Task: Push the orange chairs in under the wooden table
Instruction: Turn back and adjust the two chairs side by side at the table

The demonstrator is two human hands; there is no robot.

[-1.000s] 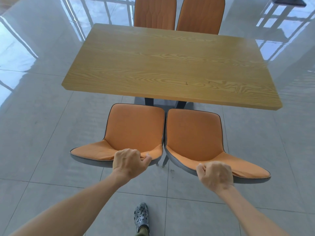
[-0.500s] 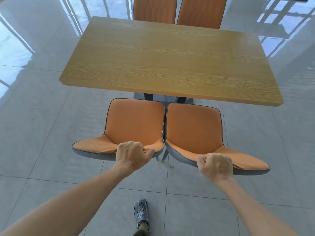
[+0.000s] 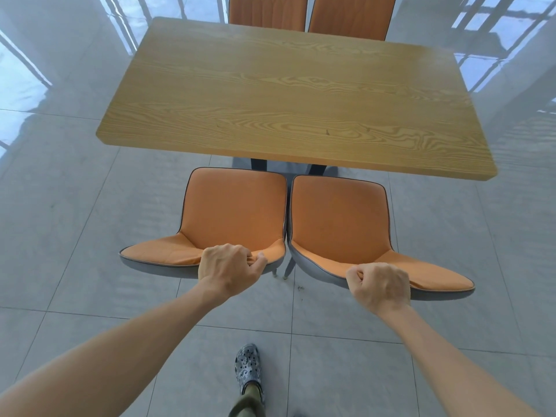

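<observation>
Two orange chairs stand side by side at the near edge of the wooden table (image 3: 288, 94). My left hand (image 3: 227, 267) grips the top of the backrest of the left orange chair (image 3: 234, 212). My right hand (image 3: 379, 285) grips the backrest top of the right orange chair (image 3: 338, 218). Both seats lie in front of the table edge, their front rims close to it. The chair legs are mostly hidden under the seats.
Two more orange chairs (image 3: 267, 9) (image 3: 350, 15) stand at the far side of the table, tucked against it. The floor (image 3: 75, 236) is glossy grey tile. My shoe (image 3: 248, 367) is on the floor behind the near chairs.
Both near chairs have slid forward toward the table, with my hands holding their backrests. The gap between the seats and the table edge has shrunk.
</observation>
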